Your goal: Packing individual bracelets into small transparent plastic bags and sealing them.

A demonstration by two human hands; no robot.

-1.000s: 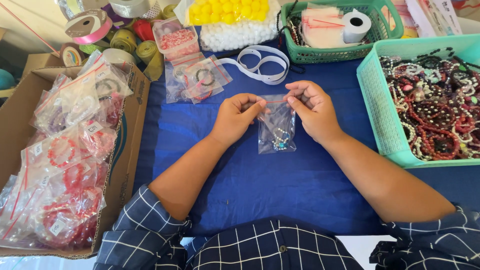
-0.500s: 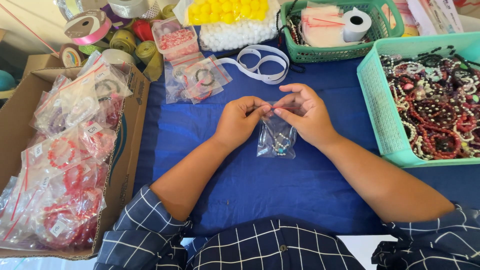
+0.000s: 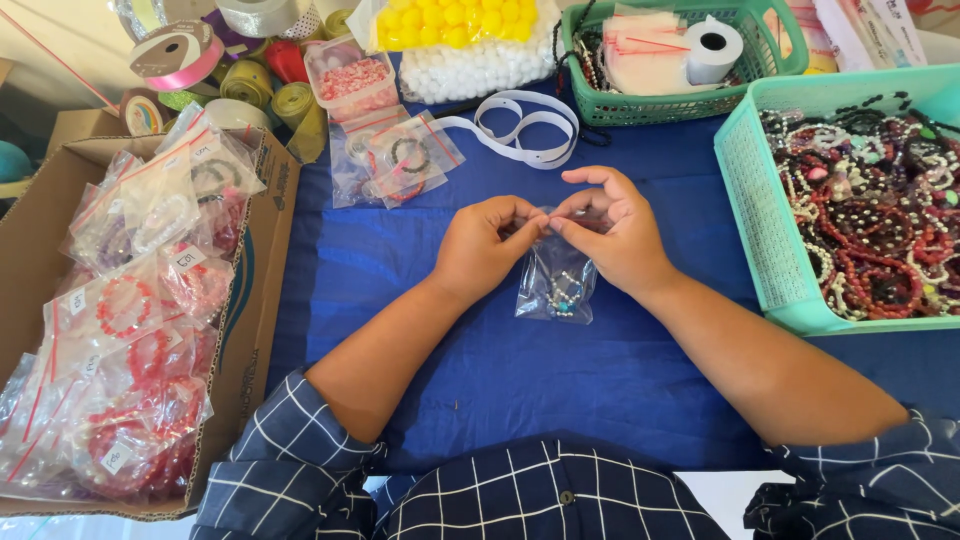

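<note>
Hands meet mid-bench over the blue cloth (image 3: 520, 380): left hand (image 3: 487, 245) and right hand (image 3: 612, 230) both pinch the top edge of a small clear bag (image 3: 556, 283), each grip closed on it. The bag hangs with a beaded bracelet (image 3: 564, 292) inside. Cardboard box (image 3: 255, 300) of bagged bracelets sits left, teal basket (image 3: 752, 200) of beads right.

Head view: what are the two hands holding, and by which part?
Both the left hand and right hand pinch the top edge of a small clear plastic bag with a beaded bracelet inside.
</note>
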